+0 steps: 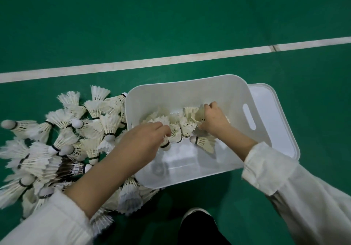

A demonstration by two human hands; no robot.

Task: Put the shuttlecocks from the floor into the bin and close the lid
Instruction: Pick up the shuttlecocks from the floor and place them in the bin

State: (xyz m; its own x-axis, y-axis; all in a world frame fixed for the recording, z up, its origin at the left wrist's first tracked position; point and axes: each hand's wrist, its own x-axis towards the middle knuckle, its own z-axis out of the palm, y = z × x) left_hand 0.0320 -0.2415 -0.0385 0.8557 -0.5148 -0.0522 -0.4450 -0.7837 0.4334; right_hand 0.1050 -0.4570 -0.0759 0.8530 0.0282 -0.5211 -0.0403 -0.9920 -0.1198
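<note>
Green court floor (171, 16), with a white line (171, 58) running across it well beyond both sets of fingers. Far outward of the left fingers lies a floor pile (66, 140) of white feathered shuttlecocks, many overlapping, corks pointing in all directions; the pile runs back under the left forearm and its pale left sleeve (47, 224). The left hand (144, 138) is palm down over the near-left part of the bin, fingers curled and pressed together around a held shuttlecock (165, 145), whose cork and black band stick out below the fingertips. The white bin (190, 85) sits open on the floor, and both hands reach inside it. Between the two hands, just past the left fingertips, a row of shuttlecocks (180, 128) sits on the bin floor, feathers upward and away and corks toward the person. A loose shuttlecock (204, 143) lies on its side just below the right fingers, cork pointing toward the left hand. The right hand (214, 119) is knuckles up, fingers curled with the tips buried in feathers; it cannot be told whether they pinch one. Beyond the right fingers, the bin wall carries a handle slot (248, 116). Farther outward again the lid (281, 130) is off, lying flat on the floor against that side of the bin. The right sleeve (284, 178) covers the forearm to the wrist.
</note>
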